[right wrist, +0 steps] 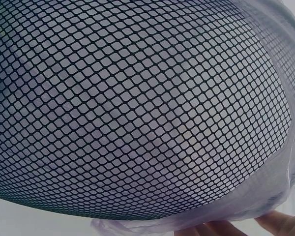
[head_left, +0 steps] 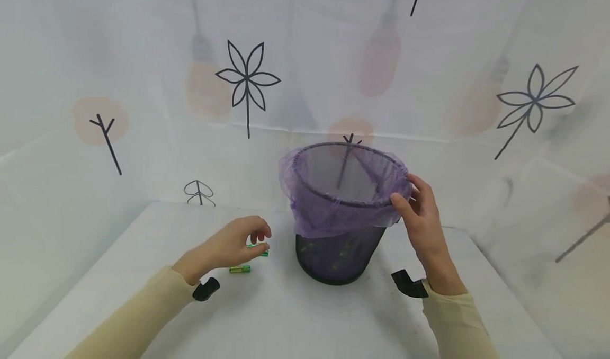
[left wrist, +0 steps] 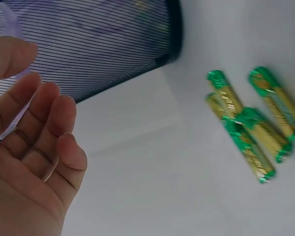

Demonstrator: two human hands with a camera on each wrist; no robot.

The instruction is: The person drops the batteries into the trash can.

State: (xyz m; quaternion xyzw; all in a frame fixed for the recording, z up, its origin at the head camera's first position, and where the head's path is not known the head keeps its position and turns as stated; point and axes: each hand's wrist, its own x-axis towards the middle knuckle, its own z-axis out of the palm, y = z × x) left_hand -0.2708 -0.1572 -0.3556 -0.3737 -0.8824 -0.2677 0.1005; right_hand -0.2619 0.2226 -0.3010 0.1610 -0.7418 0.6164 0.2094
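A black mesh trash bin (head_left: 340, 258) stands on the table, lined with a purple plastic bag (head_left: 329, 218) folded down over its rim. My right hand (head_left: 421, 221) holds the bin at the right side of the rim, thumb on the near side and fingers farther back over the bag. Its fingertips (right wrist: 280, 223) show low in the right wrist view, against the bag. My left hand (head_left: 233, 242) hovers left of the bin, fingers loosely bent, holding nothing. Several slim candies in green and gold wrappers (left wrist: 265, 132) lie near it, partly hidden by the hand in the head view.
The white tabletop (head_left: 286, 322) reaches back to a white cloth backdrop (head_left: 143, 57) printed with flowers and twigs, which also closes in both sides. A black band piece (head_left: 206, 289) sits at the left wrist, another (head_left: 409, 285) at the right.
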